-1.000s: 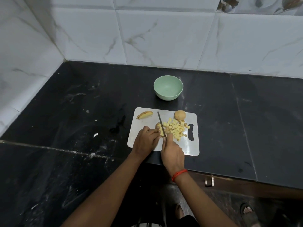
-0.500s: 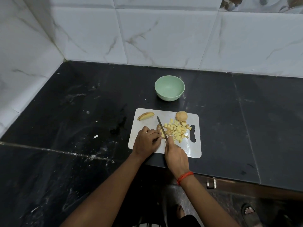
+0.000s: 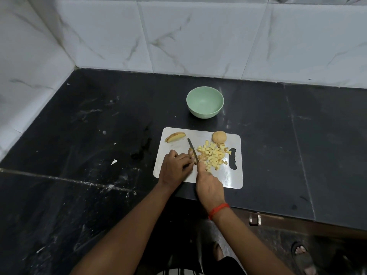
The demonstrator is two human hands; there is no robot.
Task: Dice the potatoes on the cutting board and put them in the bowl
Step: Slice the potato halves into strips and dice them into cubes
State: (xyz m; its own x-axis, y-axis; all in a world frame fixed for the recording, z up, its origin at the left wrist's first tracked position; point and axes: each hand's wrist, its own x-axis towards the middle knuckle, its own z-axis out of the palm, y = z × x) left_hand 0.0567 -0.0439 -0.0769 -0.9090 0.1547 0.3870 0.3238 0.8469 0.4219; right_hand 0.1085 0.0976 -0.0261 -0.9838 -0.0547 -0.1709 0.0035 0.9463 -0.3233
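Observation:
A white cutting board (image 3: 172, 141) lies on the black counter near its front edge. On it sit a pile of yellow potato dice (image 3: 213, 155), a round potato half (image 3: 219, 136) at the back right, and potato wedges (image 3: 175, 136) at the back left. My left hand (image 3: 174, 166) holds down a small potato piece (image 3: 191, 151), mostly hidden by the fingers. My right hand (image 3: 208, 183) grips a knife (image 3: 192, 148), blade pointing away and resting against that piece. A pale green bowl (image 3: 205, 101) stands behind the board with nothing in it.
The black stone counter (image 3: 99, 126) meets white marbled wall tiles (image 3: 198, 36) at the back and left. A metal latch (image 3: 254, 218) sits on the cabinet front below the counter edge. A sandalled foot (image 3: 302, 255) shows on the floor at lower right.
The view has shifted slightly. The knife blade has moved a little against the held piece; both hands stay in the same place on the board.

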